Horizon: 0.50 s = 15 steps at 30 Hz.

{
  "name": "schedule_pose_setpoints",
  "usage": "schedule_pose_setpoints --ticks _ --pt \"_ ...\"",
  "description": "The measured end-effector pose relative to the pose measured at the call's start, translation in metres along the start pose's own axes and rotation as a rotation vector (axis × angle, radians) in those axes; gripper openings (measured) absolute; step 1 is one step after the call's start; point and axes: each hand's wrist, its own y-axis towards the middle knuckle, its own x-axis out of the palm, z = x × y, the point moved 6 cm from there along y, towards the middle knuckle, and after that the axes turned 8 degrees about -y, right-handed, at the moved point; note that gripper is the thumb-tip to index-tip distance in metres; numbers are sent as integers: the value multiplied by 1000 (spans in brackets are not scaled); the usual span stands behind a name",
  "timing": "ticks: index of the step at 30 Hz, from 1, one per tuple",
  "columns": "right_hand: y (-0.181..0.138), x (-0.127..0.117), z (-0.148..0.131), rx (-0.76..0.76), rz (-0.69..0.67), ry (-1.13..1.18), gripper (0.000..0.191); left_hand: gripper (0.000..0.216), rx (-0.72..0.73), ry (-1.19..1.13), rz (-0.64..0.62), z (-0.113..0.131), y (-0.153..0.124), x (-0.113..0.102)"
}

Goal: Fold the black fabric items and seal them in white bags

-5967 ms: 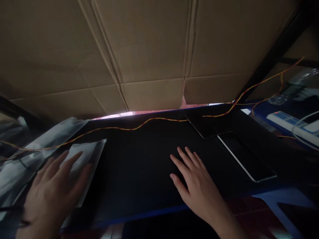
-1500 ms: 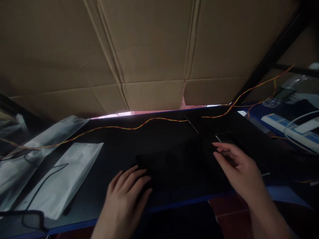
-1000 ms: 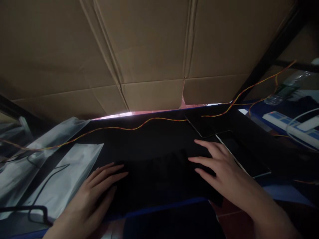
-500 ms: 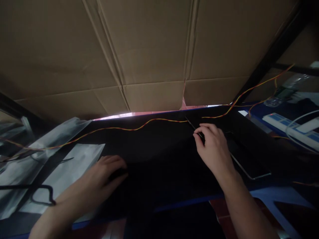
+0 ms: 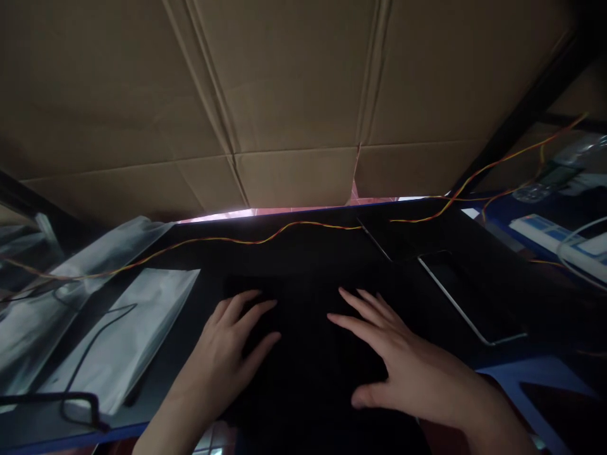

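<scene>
My left hand [image 5: 227, 347] is held over the black tabletop [image 5: 303, 259], left of the middle, its fingers apart and nothing in them. Opposite it, my right hand [image 5: 393, 347] has thumb and fingers spread, also holding nothing. In the dim light I cannot tell whether either hand touches the surface. A dark, thin phone-like slab [image 5: 386, 237] lies beyond my right hand near the back edge. Closer to that hand, on its right, is a larger dark slab with a pale rim [image 5: 474, 300], like a phone or small tablet.
A twisted red-and-yellow wire [image 5: 279, 230] crosses the back. Left are a whitish plastic bag [image 5: 133, 322], clear wrapping [image 5: 114, 249] and a black cable [image 5: 78, 398]. A white power strip [image 5: 559, 243] and clear bottle [image 5: 545, 180] stand right. Cardboard [image 5: 294, 82] walls the far side.
My right hand has left the thin dark slab at the back, coming nearer and spreading its fingers. My left hand has shifted right, its fingers further apart. The view has tilted slightly.
</scene>
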Motion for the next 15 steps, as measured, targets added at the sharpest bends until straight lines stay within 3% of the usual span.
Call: schedule_pose_setpoints --ticks 2,4,6,8,11,13,15 --pt "1 -9 4 0 23 18 89 48 -24 36 3 -6 -3 2" --pt "9 -23 5 14 133 30 57 57 -18 73 -31 -8 -5 5" --pt "20 -32 5 23 254 -1 45 70 15 101 -73 -8 -8 10" --pt "32 -28 7 26 269 -64 64 84 57 118 -99 -8 -10 15" --pt "45 -7 17 31 143 -160 107 112 99 141 -101 -10 -13 20" --pt "49 -2 25 27 111 -205 111 125 119 150 -111 -9 -14 21" --pt "48 -7 28 37 154 -232 100 129 123 157 -108 -6 -14 20"
